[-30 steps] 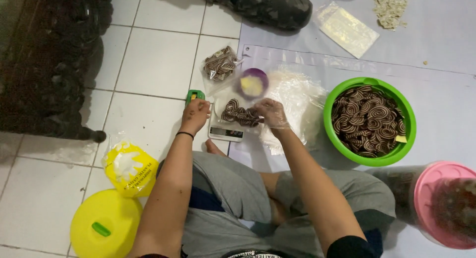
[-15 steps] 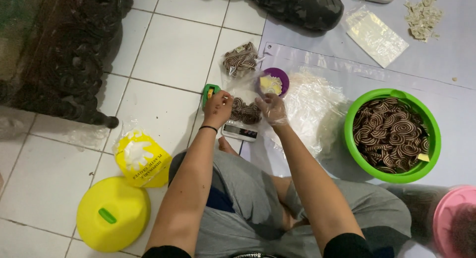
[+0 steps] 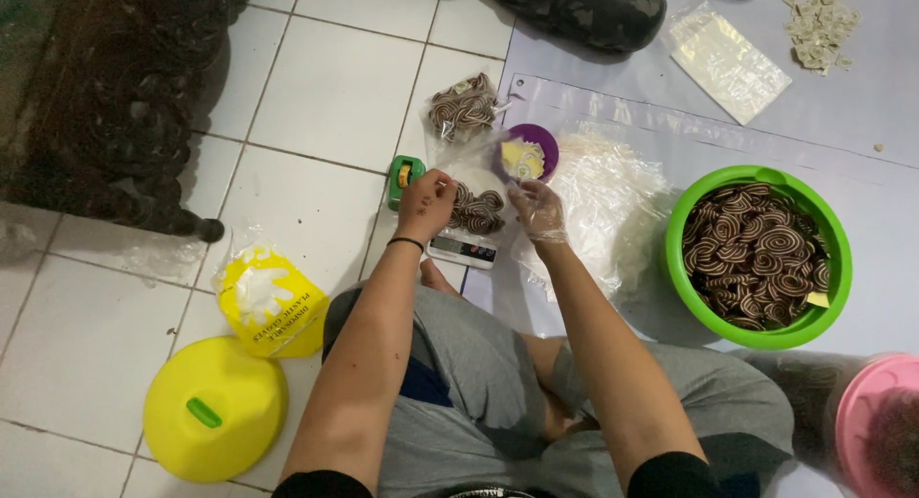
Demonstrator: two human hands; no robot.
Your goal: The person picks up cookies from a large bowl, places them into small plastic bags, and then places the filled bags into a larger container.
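My left hand (image 3: 426, 203) is bare with a black band at the wrist and pinches the left edge of a clear plastic bag of brown-and-white spiral cookies (image 3: 476, 211). The bag rests on a small white digital scale (image 3: 462, 251). My right hand (image 3: 536, 209) wears a thin clear glove and grips the bag's right edge. A green tape dispenser (image 3: 405, 172) lies just left of my left hand. A small purple bowl (image 3: 526, 158) with yellow bits stands behind the bag. A filled cookie bag (image 3: 462, 107) lies further back.
A green basin (image 3: 676, 232) full of spiral cookies (image 3: 756, 249) stands at the right. Loose clear bags (image 3: 603, 196) are heaped between it and the scale. A yellow lid (image 3: 212, 423) and a yellow packet (image 3: 268, 302) lie left. A pink-lidded jar (image 3: 876, 426) is at lower right and dark carved furniture (image 3: 105, 96) at upper left.
My left hand has moved from beside the green tape dispenser to the bag's left edge. My right hand has left the cookies and taken the bag's right edge.
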